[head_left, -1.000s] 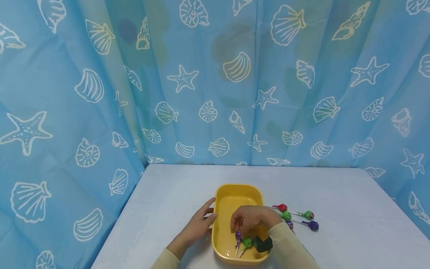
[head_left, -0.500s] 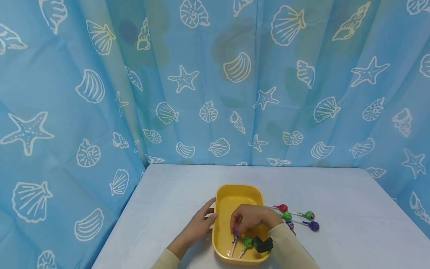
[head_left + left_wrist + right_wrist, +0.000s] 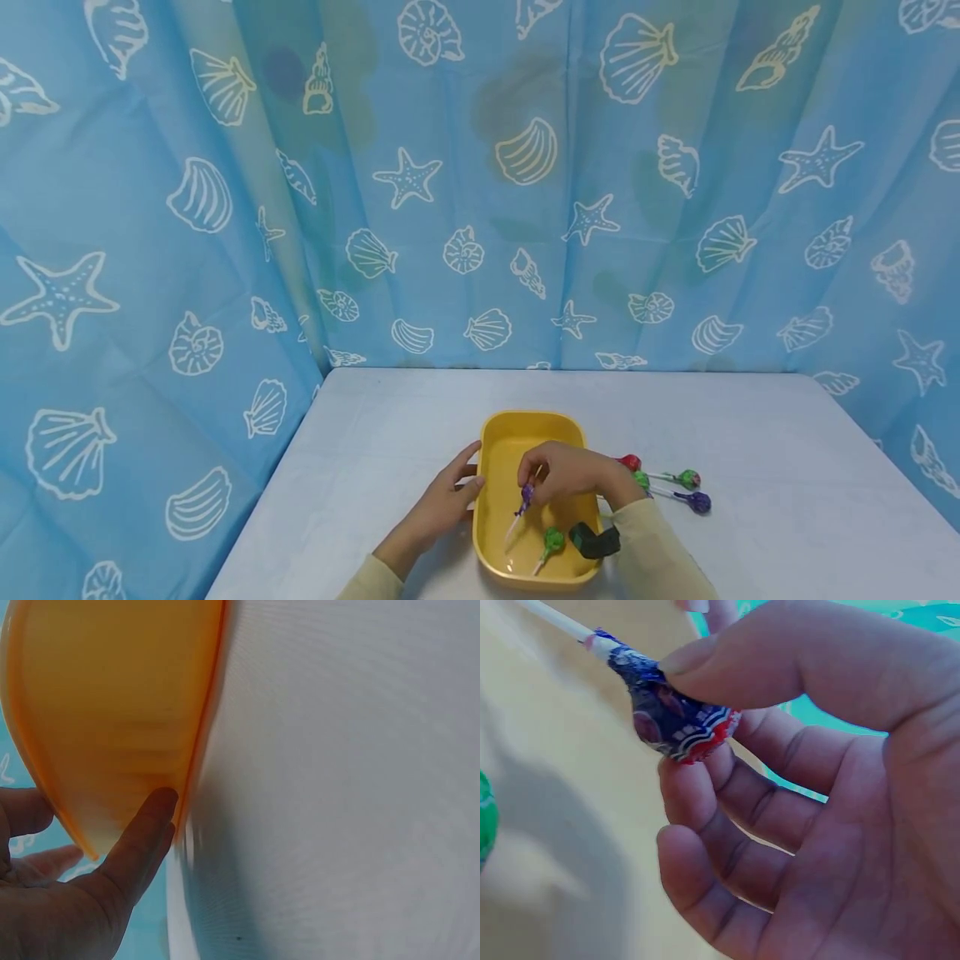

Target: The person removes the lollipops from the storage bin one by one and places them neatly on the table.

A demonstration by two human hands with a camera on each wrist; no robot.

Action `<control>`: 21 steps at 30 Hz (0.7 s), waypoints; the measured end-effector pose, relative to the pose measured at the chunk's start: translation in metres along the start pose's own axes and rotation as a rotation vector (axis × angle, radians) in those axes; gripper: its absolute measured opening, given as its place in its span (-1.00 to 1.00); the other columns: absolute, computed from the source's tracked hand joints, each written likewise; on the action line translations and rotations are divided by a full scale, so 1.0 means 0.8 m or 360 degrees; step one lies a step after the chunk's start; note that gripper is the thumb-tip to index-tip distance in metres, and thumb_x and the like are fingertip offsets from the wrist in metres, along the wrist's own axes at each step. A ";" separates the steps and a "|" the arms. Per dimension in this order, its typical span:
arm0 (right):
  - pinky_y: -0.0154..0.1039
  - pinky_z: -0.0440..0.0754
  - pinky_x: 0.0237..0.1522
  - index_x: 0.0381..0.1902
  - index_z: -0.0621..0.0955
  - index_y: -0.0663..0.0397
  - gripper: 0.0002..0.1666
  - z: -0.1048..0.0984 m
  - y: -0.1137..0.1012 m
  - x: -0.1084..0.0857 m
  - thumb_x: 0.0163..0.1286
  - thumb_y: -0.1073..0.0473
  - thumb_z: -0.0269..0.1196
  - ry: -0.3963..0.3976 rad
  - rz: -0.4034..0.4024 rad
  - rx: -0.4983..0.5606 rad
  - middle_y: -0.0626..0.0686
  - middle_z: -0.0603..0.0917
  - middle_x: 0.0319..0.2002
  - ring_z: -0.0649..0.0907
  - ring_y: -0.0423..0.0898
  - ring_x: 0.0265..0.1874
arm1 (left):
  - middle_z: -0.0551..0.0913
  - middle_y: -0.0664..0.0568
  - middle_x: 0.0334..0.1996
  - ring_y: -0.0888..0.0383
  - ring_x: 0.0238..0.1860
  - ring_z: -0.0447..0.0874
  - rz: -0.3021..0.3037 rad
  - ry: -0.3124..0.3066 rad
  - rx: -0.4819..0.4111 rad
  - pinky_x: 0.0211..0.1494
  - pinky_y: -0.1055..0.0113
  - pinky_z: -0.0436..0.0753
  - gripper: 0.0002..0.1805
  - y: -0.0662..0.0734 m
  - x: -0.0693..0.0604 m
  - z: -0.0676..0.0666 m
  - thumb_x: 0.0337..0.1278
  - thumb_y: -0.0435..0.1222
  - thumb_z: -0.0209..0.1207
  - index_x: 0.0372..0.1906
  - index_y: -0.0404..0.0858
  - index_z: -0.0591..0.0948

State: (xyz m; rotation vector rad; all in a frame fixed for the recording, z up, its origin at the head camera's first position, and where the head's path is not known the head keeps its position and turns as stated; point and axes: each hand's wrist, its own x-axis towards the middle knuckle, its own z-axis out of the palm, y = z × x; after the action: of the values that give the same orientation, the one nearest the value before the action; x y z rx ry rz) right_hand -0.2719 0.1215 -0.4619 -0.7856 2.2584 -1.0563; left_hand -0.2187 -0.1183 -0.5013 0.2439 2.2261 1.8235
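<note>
In the head view a yellow plastic tray lies on the white table. My left hand rests against its left wall with fairly straight, spread fingers; the left wrist view shows fingertips touching the tray's outside wall. Over the tray, my right hand pinches a purple-wrapped lollipop by its candy head between thumb and fingers. Its white stick points down toward the near left. Below the hand, a green lollipop lies on the tray floor.
Right of the tray, several lollipops lie on the table, among them a red one, a green one and a purple one. The right forearm partly covers the group. A blue shell-print curtain hangs behind the table.
My right hand has taken the purple lollipop from the tray floor and raised it slightly, moving away from the near end. The left hand stays at the tray wall.
</note>
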 end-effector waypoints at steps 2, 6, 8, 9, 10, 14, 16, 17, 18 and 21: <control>-0.26 0.66 -0.23 -0.26 0.67 0.02 -0.75 -0.003 -0.001 -0.004 0.04 0.31 0.41 0.0029 -0.0032 0.0013 -0.07 0.67 -0.32 0.59 -0.07 -0.31 | 0.38 -0.42 0.32 -0.29 0.19 0.55 -0.0012 0.0007 0.0014 -0.06 -0.01 0.80 -0.34 0.000 0.001 0.000 0.53 -0.34 0.03 0.61 -0.19 0.14; -0.28 0.67 -0.24 -0.25 0.66 0.05 -0.76 -0.008 -0.003 -0.014 0.06 0.29 0.38 0.0090 -0.0076 0.0054 -0.07 0.67 -0.32 0.60 -0.08 -0.32 | 0.39 -0.41 0.31 -0.28 0.18 0.57 -0.0026 0.0011 0.0009 -0.06 -0.01 0.80 -0.33 -0.001 0.003 0.001 0.53 -0.34 0.03 0.61 -0.19 0.13; -0.27 0.68 -0.22 -0.23 0.66 0.07 -0.76 -0.010 -0.004 -0.019 0.08 0.29 0.37 0.0127 -0.0099 0.0060 -0.05 0.67 -0.31 0.61 -0.06 -0.30 | 0.39 -0.41 0.32 -0.28 0.18 0.56 -0.0031 0.0011 0.0004 -0.06 -0.01 0.80 -0.33 -0.001 0.003 0.001 0.53 -0.34 0.03 0.61 -0.19 0.14; -0.25 0.68 -0.21 -0.23 0.66 0.08 -0.76 -0.011 -0.004 -0.022 0.09 0.28 0.38 0.0145 -0.0099 0.0068 -0.04 0.67 -0.31 0.61 -0.05 -0.29 | 0.39 -0.41 0.32 -0.29 0.19 0.56 -0.0030 0.0011 -0.0001 -0.05 -0.02 0.80 -0.33 -0.001 0.003 0.001 0.53 -0.35 0.03 0.61 -0.20 0.14; -0.24 0.69 -0.20 -0.22 0.65 0.07 -0.76 -0.011 -0.004 -0.025 0.10 0.28 0.39 0.0168 -0.0097 0.0067 -0.04 0.66 -0.31 0.61 -0.05 -0.28 | 0.39 -0.41 0.32 -0.29 0.19 0.55 -0.0032 0.0011 -0.0002 -0.05 -0.02 0.80 -0.34 -0.001 0.003 0.001 0.53 -0.34 0.03 0.61 -0.20 0.14; -0.23 0.69 -0.13 -0.19 0.64 0.07 -0.74 -0.013 -0.006 -0.039 0.14 0.26 0.43 0.0253 -0.0081 0.0080 -0.03 0.66 -0.29 0.60 -0.02 -0.24 | 0.38 -0.43 0.32 -0.31 0.20 0.54 -0.0030 0.0007 -0.0009 -0.05 -0.03 0.80 -0.33 -0.002 0.003 0.000 0.52 -0.35 0.04 0.61 -0.21 0.14; -0.24 0.69 -0.12 -0.19 0.64 0.07 -0.74 -0.015 -0.005 -0.046 0.17 0.25 0.44 0.0298 -0.0088 0.0070 -0.04 0.66 -0.28 0.60 -0.02 -0.24 | 0.38 -0.43 0.32 -0.31 0.20 0.54 -0.0026 0.0003 -0.0011 -0.06 -0.03 0.80 -0.33 -0.002 0.003 0.000 0.52 -0.34 0.04 0.61 -0.21 0.14; -0.25 0.69 -0.12 -0.19 0.63 0.08 -0.75 -0.016 -0.005 -0.049 0.18 0.25 0.44 0.0319 -0.0099 0.0067 -0.04 0.66 -0.28 0.60 -0.02 -0.24 | 0.38 -0.43 0.32 -0.31 0.20 0.54 -0.0024 0.0000 -0.0010 -0.06 -0.02 0.80 -0.33 -0.002 0.004 -0.001 0.52 -0.34 0.03 0.61 -0.21 0.13; -0.26 0.69 -0.13 -0.19 0.63 0.09 -0.75 -0.017 -0.005 -0.053 0.19 0.25 0.44 0.0338 -0.0110 0.0063 -0.03 0.66 -0.28 0.60 -0.01 -0.24 | 0.38 -0.43 0.32 -0.30 0.20 0.55 -0.0021 -0.0004 -0.0015 -0.06 -0.02 0.80 -0.33 -0.002 0.004 -0.001 0.52 -0.34 0.03 0.61 -0.22 0.13; -0.30 0.70 -0.18 -0.18 0.62 0.10 -0.76 -0.018 -0.004 -0.064 0.22 0.24 0.43 0.0380 -0.0135 0.0057 -0.02 0.65 -0.28 0.59 -0.01 -0.26 | 0.38 -0.42 0.32 -0.30 0.20 0.55 -0.0024 -0.0009 -0.0016 -0.06 -0.01 0.80 -0.33 -0.003 0.004 -0.001 0.52 -0.34 0.03 0.61 -0.21 0.13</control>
State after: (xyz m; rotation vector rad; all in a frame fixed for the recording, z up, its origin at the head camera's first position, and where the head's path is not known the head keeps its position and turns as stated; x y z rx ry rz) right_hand -0.2452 0.1621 -0.4407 -0.7819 2.4131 -1.2870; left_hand -0.2222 -0.1189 -0.5041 0.2294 2.2086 1.8234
